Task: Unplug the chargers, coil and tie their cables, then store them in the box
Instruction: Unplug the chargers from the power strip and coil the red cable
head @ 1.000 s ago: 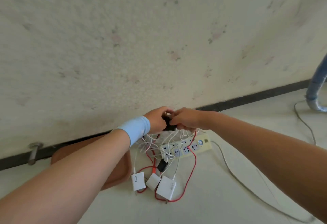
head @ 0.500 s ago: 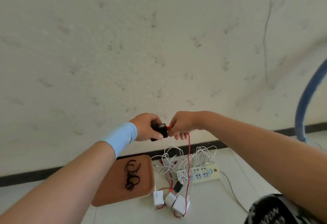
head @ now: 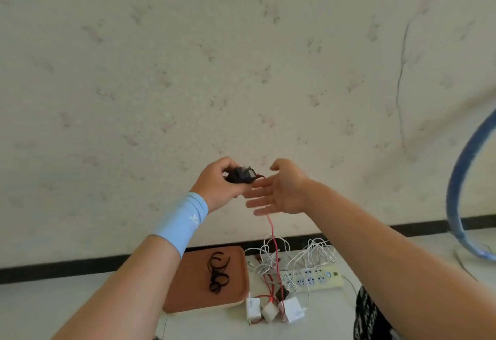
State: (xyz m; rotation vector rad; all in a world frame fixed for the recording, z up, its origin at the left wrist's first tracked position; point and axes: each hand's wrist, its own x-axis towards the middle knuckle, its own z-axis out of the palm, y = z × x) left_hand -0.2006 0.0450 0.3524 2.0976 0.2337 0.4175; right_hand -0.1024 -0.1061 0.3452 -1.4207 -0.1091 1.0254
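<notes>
Holding the black charger (head: 240, 174) up in front of the wall, left hand (head: 217, 186) gripping it.
Right hand (head: 280, 192) is wide open just beside it; the red cable (head: 271, 228) dangles to the floor, where the power strip (head: 316, 279), white chargers (head: 292, 312) and box (head: 193, 294) sit.

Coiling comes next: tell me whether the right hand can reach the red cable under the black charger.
Probably yes: the open right hand is beside the red cable hanging from the black charger in the left hand; nothing lies between.
</notes>
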